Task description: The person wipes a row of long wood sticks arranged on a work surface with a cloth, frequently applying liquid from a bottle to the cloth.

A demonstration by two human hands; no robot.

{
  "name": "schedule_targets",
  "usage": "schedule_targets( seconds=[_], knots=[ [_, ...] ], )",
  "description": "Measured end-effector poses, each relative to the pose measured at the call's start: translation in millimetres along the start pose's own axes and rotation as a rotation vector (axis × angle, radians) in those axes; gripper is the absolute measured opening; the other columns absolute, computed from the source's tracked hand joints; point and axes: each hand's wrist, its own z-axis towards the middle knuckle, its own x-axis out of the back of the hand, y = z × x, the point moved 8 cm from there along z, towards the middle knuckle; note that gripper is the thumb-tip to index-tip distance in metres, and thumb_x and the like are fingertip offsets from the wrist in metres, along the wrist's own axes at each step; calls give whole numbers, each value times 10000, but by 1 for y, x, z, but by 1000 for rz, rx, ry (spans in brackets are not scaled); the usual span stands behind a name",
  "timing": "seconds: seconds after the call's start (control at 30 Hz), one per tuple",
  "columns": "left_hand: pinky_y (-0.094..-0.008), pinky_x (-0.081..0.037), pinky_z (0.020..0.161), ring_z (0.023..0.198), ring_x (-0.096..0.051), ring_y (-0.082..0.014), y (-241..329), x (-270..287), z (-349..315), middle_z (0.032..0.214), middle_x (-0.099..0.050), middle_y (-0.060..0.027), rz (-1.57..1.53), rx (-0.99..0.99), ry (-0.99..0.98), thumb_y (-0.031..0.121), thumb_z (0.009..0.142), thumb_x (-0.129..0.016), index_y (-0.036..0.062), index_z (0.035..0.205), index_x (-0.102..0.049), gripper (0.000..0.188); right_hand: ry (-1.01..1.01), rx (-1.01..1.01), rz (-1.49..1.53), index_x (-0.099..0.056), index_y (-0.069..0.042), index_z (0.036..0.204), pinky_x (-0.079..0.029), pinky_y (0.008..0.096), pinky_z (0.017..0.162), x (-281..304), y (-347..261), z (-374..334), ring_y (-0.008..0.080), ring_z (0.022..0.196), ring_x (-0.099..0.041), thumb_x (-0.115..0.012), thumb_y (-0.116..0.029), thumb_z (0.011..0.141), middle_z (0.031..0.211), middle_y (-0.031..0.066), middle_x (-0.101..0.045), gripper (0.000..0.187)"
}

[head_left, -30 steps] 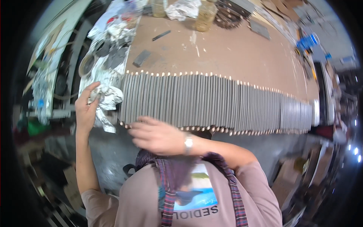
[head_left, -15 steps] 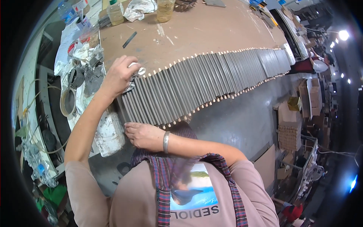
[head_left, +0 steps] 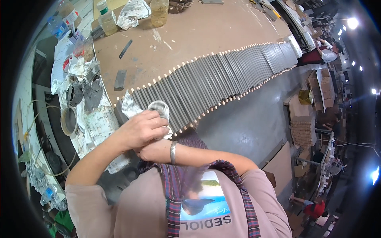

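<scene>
A long row of dark grey sticks with pale wooden tips (head_left: 206,81) lies side by side along the table edge, running off to the far right. My left hand (head_left: 145,127) is closed on a crumpled white cloth (head_left: 159,108), smudged with grey, over the near left end of the row. Part of the cloth spreads over the sticks. My right hand (head_left: 152,150), with a silver bracelet at its wrist, is directly below the left one. Its fingers are hidden behind the left hand. A flat grey block (head_left: 120,79) lies on the table beyond the row's left end.
The brown tabletop (head_left: 190,37) carries a thin dark strip (head_left: 126,49), a bottle of yellowish liquid (head_left: 107,20) and a cut-open container (head_left: 159,14). Stained wraps and a tape roll (head_left: 69,121) crowd the left. Cardboard stacks (head_left: 303,131) stand right; another person (head_left: 323,54) is far right.
My left hand came from the far ends of the sticks toward me, bringing the cloth over the near end. The grey block is now uncovered. My right fingers have become hidden.
</scene>
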Motion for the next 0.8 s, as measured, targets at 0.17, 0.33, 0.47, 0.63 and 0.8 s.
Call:
schedule_targets(
  seconds=[0.17,0.33,0.47,0.63,0.8],
  knots=[
    [-433,-524,776,882,-650,-349,-94,55,-27,944,-701,-136,249,265,231,-95,704,-563,37,960,-678,311,-78,96,39,-704,23,851,-357,437,1167,28,-17,15,302,1088,-613,-617,-131,738,1019,142,-683,210],
    [-377,-535,739,808,-657,-266,-14,5,-2,903,-698,-68,81,50,83,-49,713,-615,107,958,-701,304,179,-70,212,-706,6,846,-351,430,1179,-23,4,-13,287,1067,-616,-631,-156,732,986,132,-676,212],
    [-434,-528,836,926,-657,-347,-111,58,-30,936,-708,-145,373,350,228,-69,735,-600,37,973,-690,277,5,94,-3,-698,0,822,-369,422,1174,28,-13,12,299,1105,-605,-604,-153,765,1007,139,-666,189],
    [-399,-510,954,1071,-658,-310,-76,57,-40,1218,-681,-142,19,634,294,148,784,-790,63,1184,-674,425,56,83,-79,-706,-9,844,-363,423,1178,47,-14,-5,310,1207,-578,-595,-166,789,1097,136,-671,200],
    [-428,-509,968,1114,-646,-257,-70,28,-39,1223,-712,-31,305,204,13,-92,768,-577,192,1117,-728,474,-30,68,-3,-721,-14,897,-340,428,1191,41,-13,-4,291,1275,-527,-612,-172,773,1164,139,-664,229]
  ],
)
